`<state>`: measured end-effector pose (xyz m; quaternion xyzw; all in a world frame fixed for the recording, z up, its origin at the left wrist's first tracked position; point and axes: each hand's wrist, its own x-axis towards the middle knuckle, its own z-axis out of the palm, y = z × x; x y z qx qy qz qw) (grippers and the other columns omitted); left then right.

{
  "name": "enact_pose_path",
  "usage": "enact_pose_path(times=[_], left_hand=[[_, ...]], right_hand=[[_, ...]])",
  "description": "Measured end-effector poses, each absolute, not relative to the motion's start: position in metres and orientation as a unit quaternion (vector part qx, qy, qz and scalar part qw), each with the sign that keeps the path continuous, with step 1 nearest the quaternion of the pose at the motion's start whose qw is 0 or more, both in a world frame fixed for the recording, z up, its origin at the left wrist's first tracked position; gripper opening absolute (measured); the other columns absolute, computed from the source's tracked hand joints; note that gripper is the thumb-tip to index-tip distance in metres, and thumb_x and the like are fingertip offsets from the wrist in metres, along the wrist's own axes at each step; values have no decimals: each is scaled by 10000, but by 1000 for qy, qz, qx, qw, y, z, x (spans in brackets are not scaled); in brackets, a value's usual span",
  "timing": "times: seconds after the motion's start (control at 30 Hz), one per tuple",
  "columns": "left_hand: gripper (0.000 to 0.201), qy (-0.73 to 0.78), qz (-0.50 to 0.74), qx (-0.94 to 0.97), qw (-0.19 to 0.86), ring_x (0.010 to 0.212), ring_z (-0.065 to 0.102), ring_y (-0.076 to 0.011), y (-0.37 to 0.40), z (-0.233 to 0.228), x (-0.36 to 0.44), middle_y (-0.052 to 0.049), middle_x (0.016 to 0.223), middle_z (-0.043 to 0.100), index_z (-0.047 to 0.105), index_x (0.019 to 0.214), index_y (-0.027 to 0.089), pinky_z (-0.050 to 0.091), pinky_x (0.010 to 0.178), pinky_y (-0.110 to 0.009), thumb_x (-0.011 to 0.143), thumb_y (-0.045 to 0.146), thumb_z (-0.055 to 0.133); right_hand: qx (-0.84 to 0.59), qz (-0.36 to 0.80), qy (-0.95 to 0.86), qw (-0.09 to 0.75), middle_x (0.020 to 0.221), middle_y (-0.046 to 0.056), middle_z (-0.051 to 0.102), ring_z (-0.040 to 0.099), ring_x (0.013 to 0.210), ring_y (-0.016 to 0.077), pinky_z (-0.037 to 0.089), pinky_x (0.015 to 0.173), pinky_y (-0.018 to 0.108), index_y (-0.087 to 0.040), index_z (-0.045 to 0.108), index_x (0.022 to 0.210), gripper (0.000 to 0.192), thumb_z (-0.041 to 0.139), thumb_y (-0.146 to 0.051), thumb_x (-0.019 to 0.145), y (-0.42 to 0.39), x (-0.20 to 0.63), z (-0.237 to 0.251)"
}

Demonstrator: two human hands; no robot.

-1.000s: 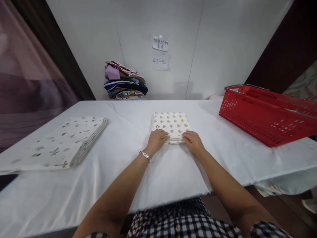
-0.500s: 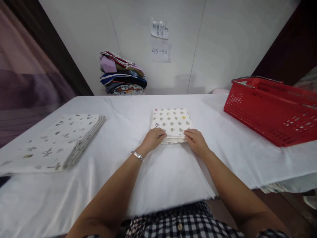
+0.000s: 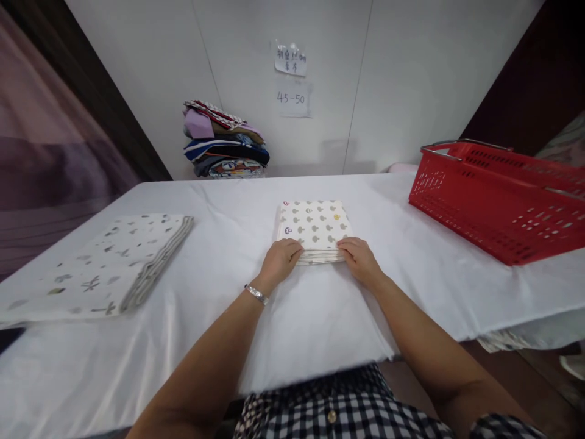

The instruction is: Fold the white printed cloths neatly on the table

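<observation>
A cream cloth (image 3: 315, 222) with a grey tree-like print, folded into a thick square, lies flat in front of me. My left hand (image 3: 282, 259) pinches its near left corner, fingers and thumb closed on the layers. At the near right corner my right hand (image 3: 359, 258) grips the cloth the same way. Between the hands, the stacked layers show along the near edge. Part of each front corner is hidden under my fingers.
On the left lies a larger folded white cloth (image 3: 105, 262) with a plant print. A red basket (image 3: 493, 201) stands at the right. Behind the white-covered table (image 3: 219, 256), a pile of folded fabrics (image 3: 226, 140) sits near the wall with paper signs (image 3: 294, 99).
The view has shifted slightly. Both hands keep their hold on the front corners of the folded cloth, which looks the same as before.
</observation>
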<state>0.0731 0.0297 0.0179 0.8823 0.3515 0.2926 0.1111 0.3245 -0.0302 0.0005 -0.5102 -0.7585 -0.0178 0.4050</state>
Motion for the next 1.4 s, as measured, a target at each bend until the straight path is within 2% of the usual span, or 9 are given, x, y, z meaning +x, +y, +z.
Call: enact_pose_path(times=[0.23, 0.4, 0.57, 0.73, 1.0, 1.1, 1.3, 1.4], left_hand=[[171, 349, 285, 888, 90, 916, 577, -183, 31, 15, 73, -34, 983, 656, 657, 920, 216, 437, 812, -344, 883, 305, 515], [234, 365, 276, 884, 96, 865, 569, -173, 29, 17, 76, -27, 920, 651, 643, 852, 209, 427, 782, -333, 920, 295, 437], [233, 378, 268, 886, 30, 828, 555, -175, 28, 17, 77, -37, 873, 634, 597, 840, 190, 407, 724, -321, 936, 255, 395], [211, 382, 241, 892, -13, 836, 559, -185, 29, 16, 76, -51, 878, 630, 584, 842, 184, 405, 716, -321, 932, 240, 401], [262, 382, 269, 884, 0, 894, 594, -197, 32, 8, 73, -49, 970, 666, 578, 1084, 208, 447, 777, -341, 907, 171, 388], [298, 406, 270, 873, 3, 887, 610, -194, 30, 9, 74, -48, 1002, 669, 576, 1082, 217, 463, 766, -335, 877, 116, 385], [304, 376, 254, 891, -2, 991, 594, -199, 22, 14, 75, -19, 1268, 567, 622, 904, 222, 477, 781, -345, 811, 33, 404], [292, 362, 264, 894, 1, 1046, 574, -198, 22, 15, 74, -28, 1269, 564, 620, 991, 234, 472, 828, -352, 842, 84, 419]], right_hand=[[-511, -16, -771, 380, 1042, 53, 665, 576, 1008, 234, 428, 896, 432, -235, 647, 984, 172, 518, -238, 871, -34, 325, 2], [-523, -27, -762, 380, 1012, 46, 677, 587, 975, 226, 432, 882, 422, -238, 661, 954, 187, 484, -244, 892, -30, 324, -1], [-518, -46, -754, 401, 978, 47, 678, 582, 957, 213, 424, 888, 414, -225, 654, 944, 208, 449, -235, 908, -29, 321, -3], [-526, -38, -766, 367, 997, 45, 674, 574, 971, 216, 420, 889, 413, -230, 652, 957, 213, 445, -255, 916, -30, 321, -4], [-528, -55, -759, 377, 1001, 53, 677, 586, 958, 222, 444, 862, 413, -232, 660, 977, 231, 438, -255, 917, -28, 322, -6], [-529, -59, -759, 376, 996, 51, 678, 590, 952, 224, 447, 855, 417, -237, 662, 972, 233, 436, -252, 917, -28, 321, -6], [-526, -61, -761, 375, 991, 50, 677, 590, 943, 219, 443, 854, 407, -233, 656, 966, 225, 437, -243, 918, -29, 321, -5], [-528, -58, -760, 375, 983, 50, 678, 587, 940, 217, 441, 853, 402, -225, 655, 960, 214, 446, -240, 914, -29, 320, -5]])
